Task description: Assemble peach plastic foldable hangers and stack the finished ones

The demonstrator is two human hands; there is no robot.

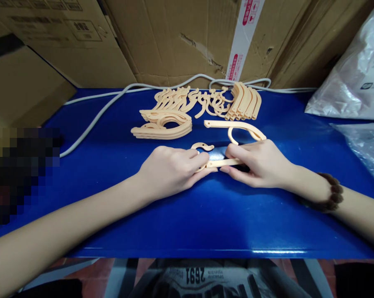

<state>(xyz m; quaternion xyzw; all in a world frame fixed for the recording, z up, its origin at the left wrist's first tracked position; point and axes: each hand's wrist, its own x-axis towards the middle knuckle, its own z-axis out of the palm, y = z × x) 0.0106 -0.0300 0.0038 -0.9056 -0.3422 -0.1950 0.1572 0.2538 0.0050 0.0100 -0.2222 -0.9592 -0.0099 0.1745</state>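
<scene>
My left hand pinches a small curved hook piece, mostly covered by the fingers, at the end of a cream plastic hanger arm. My right hand grips the other end of that same arm, and its far part is hidden in the palm. Just beyond my left fingertips, a loose hook lies on the table. Past my right hand rests another hanger arm with a curved hook part below it.
Stacked folded hangers lie left of centre on the blue table. Behind them are a pile of hooks and a stack of hanger arms. A white cable runs along the back, before cardboard boxes. A plastic bag sits right.
</scene>
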